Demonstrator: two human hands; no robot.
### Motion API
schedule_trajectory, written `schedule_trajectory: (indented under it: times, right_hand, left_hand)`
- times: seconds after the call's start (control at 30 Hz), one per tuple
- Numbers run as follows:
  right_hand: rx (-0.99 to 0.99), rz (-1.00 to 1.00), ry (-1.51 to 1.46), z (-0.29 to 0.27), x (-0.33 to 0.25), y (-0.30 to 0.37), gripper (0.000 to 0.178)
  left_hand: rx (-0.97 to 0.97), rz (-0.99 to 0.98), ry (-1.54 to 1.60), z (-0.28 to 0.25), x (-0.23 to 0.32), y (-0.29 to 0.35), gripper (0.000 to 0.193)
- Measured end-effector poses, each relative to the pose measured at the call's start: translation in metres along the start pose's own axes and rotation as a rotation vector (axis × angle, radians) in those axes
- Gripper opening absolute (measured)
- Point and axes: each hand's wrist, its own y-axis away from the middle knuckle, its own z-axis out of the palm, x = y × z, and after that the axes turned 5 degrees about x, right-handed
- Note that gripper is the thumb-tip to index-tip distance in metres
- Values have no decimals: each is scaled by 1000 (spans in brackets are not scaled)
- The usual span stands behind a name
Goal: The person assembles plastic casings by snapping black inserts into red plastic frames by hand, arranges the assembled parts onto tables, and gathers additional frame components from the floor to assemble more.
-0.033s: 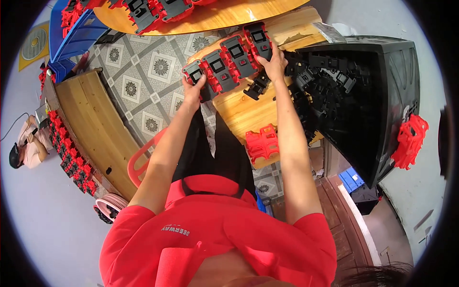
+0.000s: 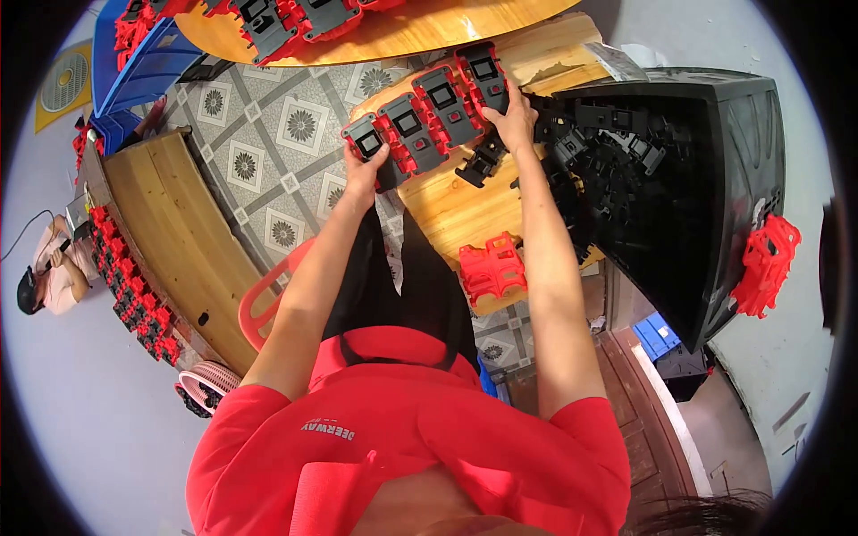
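A row of several red plastic frames with black plastic parts set in them (image 2: 411, 143) slants across the wooden bench top, rising to the right. My left hand (image 2: 363, 171) grips its near left end, thumb on top at the edge of a black part. At the far right end my right hand (image 2: 515, 123) holds the last unit, its thumb on the near side and fingers along the outer edge. The undersides of the row and some fingertips are hidden. Just below the right end lies a loose black clip-like part (image 2: 483, 163). A bare red frame (image 2: 493, 268) rests nearer me on the bench.
On my right, a large black bin (image 2: 666, 223) lies tipped, black parts (image 2: 608, 134) spilling toward the bench (image 2: 447, 210). More red-black units (image 2: 313, 18) sit on a round-edged table (image 2: 429, 46) ahead. Left are a wooden bench (image 2: 170, 232), a red chair (image 2: 268, 295) and another person (image 2: 63, 277).
My left hand and the left end of the row have shifted very slightly to the right. My right hand stays almost still, and both hands keep their hold.
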Motion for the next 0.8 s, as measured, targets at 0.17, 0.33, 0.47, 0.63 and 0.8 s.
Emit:
schedule_trajectory:
  times: [0.17,0.33,0.47,0.63,0.8]
  right_hand:
    - [-98,33,26,-12,11,-9,80]
    - [8,-73,119,-18,21,7,72]
    - [345,265,-57,-1,23,73,40]
    - [51,263,108,47,36,136,57]
    - [-56,126,-161,36,77,154,70]
  left_hand:
    - [-55,68,-37,12,-9,-3,79]
    - [-70,-20,-85,26,-4,-1,107]
    - [-11,-274,-179,20,21,28,115]
    - [235,23,-610,-2,5,70,98]
    - [-176,136,-850,-20,-28,120,77]
